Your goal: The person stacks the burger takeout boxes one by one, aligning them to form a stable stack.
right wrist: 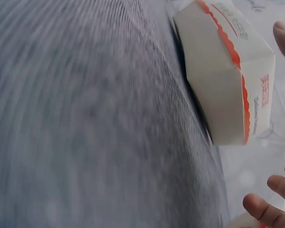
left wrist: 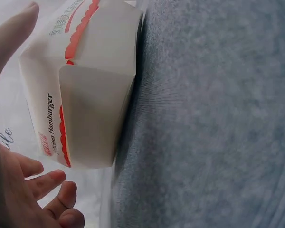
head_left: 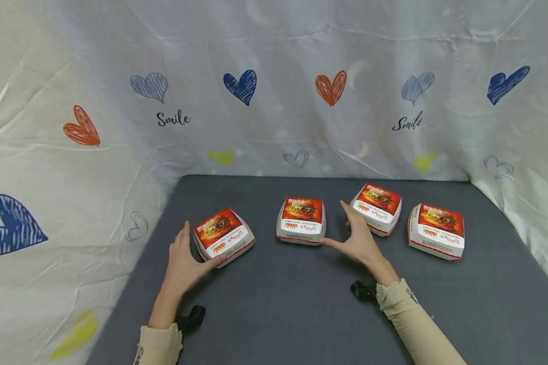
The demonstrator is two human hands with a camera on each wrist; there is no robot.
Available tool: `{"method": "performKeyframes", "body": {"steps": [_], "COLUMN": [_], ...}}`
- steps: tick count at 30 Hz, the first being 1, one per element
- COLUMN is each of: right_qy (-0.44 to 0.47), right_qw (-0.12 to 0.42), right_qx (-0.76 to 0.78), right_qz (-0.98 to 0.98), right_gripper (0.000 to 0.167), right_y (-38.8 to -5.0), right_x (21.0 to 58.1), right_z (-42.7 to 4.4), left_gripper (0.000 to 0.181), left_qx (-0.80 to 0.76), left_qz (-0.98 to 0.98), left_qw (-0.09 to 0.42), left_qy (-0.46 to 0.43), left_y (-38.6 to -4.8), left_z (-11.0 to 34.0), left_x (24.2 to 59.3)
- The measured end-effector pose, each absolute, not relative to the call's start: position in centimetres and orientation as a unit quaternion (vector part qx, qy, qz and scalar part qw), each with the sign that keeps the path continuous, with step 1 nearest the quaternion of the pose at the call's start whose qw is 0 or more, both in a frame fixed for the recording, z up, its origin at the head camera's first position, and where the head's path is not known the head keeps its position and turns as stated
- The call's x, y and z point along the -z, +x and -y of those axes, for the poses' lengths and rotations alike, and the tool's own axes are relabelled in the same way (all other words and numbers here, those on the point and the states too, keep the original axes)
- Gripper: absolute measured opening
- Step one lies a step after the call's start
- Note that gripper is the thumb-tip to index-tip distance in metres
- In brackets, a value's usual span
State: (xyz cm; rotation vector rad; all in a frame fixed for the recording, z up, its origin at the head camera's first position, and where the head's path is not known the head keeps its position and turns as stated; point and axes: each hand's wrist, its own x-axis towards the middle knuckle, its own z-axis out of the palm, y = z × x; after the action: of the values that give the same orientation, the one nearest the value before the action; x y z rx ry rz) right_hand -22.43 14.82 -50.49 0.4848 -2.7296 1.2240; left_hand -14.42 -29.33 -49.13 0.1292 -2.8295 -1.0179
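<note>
Several white and red hamburger boxes with a burger picture on the lid lie closed on the table. Beside the leftmost box (head_left: 224,237) is my left hand (head_left: 182,266), fingers extended along its left side and thumb over its front edge. In the left wrist view that box (left wrist: 95,114) stands apart from the fingers (left wrist: 50,183). My right hand (head_left: 358,243) spreads between the second box (head_left: 301,221) and the third box (head_left: 377,209). Its thumb is by the second box's front right corner; whether it touches is unclear. The right wrist view shows a box (right wrist: 218,71) between thumb and fingers (right wrist: 275,209).
A fourth box (head_left: 437,230) sits at the right. The dark grey tabletop (head_left: 274,309) reaches back to a white curtain (head_left: 274,126) printed with hearts and the word Smile. Black straps with devices (head_left: 364,290) are on both wrists.
</note>
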Motion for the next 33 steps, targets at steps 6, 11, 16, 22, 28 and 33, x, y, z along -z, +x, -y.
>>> {"method": "performKeyframes", "body": {"steps": [6, 11, 16, 22, 28, 33], "right_qy": [0.162, 0.172, 0.200, 0.216, 0.222, 0.230], "right_qw": [0.034, 0.015, 0.020, 0.028, 0.035, 0.041], "right_qx": [-0.421, -0.441, -0.459, -0.463, -0.461, -0.463], "right_qz": [0.892, 0.881, 0.865, 0.859, 0.858, 0.855], "right_gripper": [0.117, 0.114, 0.116, 0.117, 0.109, 0.108], "right_y": [-22.8, -23.2, -24.1, -24.8, -25.0, -25.2], "right_x": [51.0, 51.4, 52.0, 52.3, 52.4, 52.6], "right_z": [-14.4, -14.5, -14.6, -14.6, -14.6, -14.2], "left_gripper": [0.136, 0.138, 0.136, 0.136, 0.127, 0.124], "left_qx": [0.345, 0.348, 0.361, 0.373, 0.373, 0.374], "left_qz": [0.937, 0.936, 0.931, 0.926, 0.925, 0.924], "left_qw": [0.041, 0.024, 0.019, 0.045, 0.068, 0.067], "left_qy": [0.043, 0.051, 0.044, 0.036, 0.033, 0.040], "left_y": [-14.3, -14.3, -14.6, -15.0, -14.9, -14.6], "left_z": [29.5, 29.3, 29.0, 28.6, 28.4, 28.3], "left_x": [49.7, 50.2, 50.5, 50.5, 50.3, 50.1]}}
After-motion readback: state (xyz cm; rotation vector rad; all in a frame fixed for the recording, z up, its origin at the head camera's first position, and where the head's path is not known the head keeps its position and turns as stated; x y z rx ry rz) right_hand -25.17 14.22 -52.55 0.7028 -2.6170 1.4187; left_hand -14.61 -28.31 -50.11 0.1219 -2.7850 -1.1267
